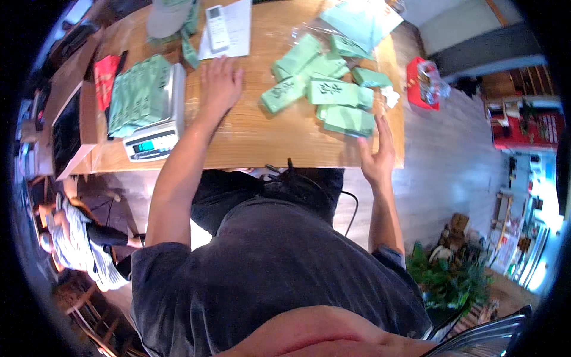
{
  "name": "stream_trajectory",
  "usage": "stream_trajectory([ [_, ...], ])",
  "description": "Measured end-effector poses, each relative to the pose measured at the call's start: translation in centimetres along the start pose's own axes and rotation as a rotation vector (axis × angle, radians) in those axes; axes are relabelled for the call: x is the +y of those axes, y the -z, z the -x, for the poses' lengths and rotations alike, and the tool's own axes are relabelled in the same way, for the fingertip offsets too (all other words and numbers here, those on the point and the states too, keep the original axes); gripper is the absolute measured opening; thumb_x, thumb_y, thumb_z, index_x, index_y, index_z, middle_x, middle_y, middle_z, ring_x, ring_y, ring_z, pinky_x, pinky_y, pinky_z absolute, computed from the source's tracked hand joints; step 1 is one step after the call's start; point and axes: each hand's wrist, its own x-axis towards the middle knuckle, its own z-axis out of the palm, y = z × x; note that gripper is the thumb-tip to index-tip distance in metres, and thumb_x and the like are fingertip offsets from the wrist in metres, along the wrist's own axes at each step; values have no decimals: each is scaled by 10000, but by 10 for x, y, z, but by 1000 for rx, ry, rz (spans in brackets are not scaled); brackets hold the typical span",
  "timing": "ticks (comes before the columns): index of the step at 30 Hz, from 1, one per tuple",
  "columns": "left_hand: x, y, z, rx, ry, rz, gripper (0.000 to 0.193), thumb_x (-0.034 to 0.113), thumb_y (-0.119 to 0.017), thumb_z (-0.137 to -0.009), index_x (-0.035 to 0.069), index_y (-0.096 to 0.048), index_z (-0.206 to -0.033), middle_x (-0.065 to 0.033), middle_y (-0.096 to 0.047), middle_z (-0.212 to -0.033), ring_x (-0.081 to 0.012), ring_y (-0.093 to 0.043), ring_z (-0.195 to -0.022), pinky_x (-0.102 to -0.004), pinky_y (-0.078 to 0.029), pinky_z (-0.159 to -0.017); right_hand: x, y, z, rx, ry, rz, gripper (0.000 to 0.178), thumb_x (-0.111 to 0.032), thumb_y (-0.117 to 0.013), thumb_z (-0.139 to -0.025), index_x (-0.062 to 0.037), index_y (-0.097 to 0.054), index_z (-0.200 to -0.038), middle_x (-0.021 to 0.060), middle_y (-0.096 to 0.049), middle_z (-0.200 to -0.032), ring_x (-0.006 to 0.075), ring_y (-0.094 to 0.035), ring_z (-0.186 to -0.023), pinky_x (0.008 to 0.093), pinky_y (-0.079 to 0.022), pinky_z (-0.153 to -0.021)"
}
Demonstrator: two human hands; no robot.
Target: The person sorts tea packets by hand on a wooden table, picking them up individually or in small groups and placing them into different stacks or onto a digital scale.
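My left hand (pixel 221 83) lies flat on the wooden table (pixel 250 146), fingers stretched and holding nothing, just below a white remote control (pixel 217 30) on a sheet of paper (pixel 239 30). At the table's right edge, my right hand (pixel 379 156) is open, its fingers extended beside a loose heap of green packets (pixel 339 89). Its fingertips are at the nearest green packet (pixel 350 121); whether they touch it I cannot tell. Dark writing marks several packets. Left of my left forearm, a row of green packets (pixel 140 95) rests on a digital scale (pixel 153 143) with a lit display.
A grey cap (pixel 169 19) and a red packet (pixel 106 77) lie on the left side. Light-green sheets (pixel 357 24) and crumpled white tissue (pixel 390 96) are at the right. A red bin (pixel 419 83) stands on the floor. A cardboard box (pixel 83 119) adjoins the table's left end. Someone sits (pixel 83 244) at lower left.
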Motion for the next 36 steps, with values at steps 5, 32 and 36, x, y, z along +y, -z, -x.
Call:
stream_trajectory([
  [5, 2, -5, -8, -13, 36, -30, 528, 420, -446, -1018, 123, -494, -1451, -152, -356, -1587, -338, -223, -1509, -533, -175, -1217, 73, -10, 40, 149, -237, 231, 681, -280, -660, -950, 31, -375, -1485, 263, -392, -1526, 425, -288, -1467, 489, -266, -1190],
  [32, 6, 3, -36, -376, 182, 250, 456, 252, -513, -969, -2, -519, -1348, -227, -466, -1456, -398, -410, -1372, -516, -321, -1131, 7, 151, 335, -170, -1362, 31, 591, -386, -624, -975, 16, -517, -1395, 238, -642, -1269, 322, -605, -1219, 392, -461, -1041],
  [36, 173, 64, -62, -248, -101, 460, 382, 161, -617, -887, -2, -582, -1231, -247, -588, -1266, -414, -530, -1210, -458, -403, -1062, -21, 173, 497, -89, -1652, 298, 597, -435, -637, -951, -57, -547, -1403, 161, -679, -1130, 224, -650, -1012, 388, -542, -851],
])
